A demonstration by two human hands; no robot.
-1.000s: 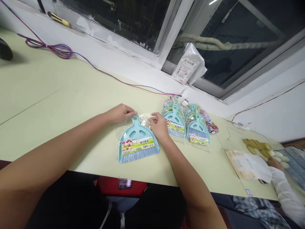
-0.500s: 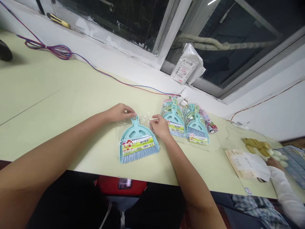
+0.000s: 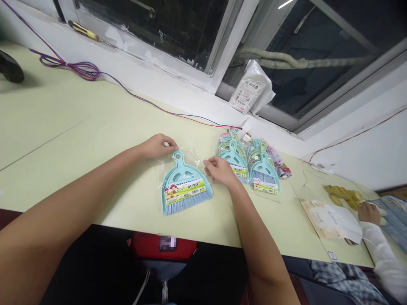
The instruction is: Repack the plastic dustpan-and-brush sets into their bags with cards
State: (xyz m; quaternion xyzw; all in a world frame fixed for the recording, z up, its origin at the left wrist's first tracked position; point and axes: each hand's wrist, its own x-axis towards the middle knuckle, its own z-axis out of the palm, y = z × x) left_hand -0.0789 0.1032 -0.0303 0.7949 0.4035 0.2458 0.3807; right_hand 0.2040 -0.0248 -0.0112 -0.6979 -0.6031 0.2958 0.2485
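A light-blue dustpan and brush set (image 3: 186, 180) with a printed label lies in a clear plastic bag on the pale table (image 3: 127, 195). My left hand (image 3: 160, 145) pinches the bag's upper left corner, beside the dustpan's handle. On the other side, my right hand (image 3: 219, 169) has its fingers closed at the bag's right edge. Just right of that hand stand two overlapping rows of similar bagged sets, a front one (image 3: 234, 163) in the left row and another (image 3: 264, 176) in the right row.
A red-blue cable (image 3: 143, 99) runs along the wall. On the sill are a screwdriver (image 3: 85, 31) and a plastic-wrapped packet (image 3: 249, 91). At the right lie a white-and-beige package (image 3: 333, 220), yellow items (image 3: 345, 195) and another person's hand (image 3: 369, 212).
The bagged set has turned slightly, its handle now tilting more to the left. My left hand has risen a little, and my right hand has shifted slightly right. The other person's hand has moved up.
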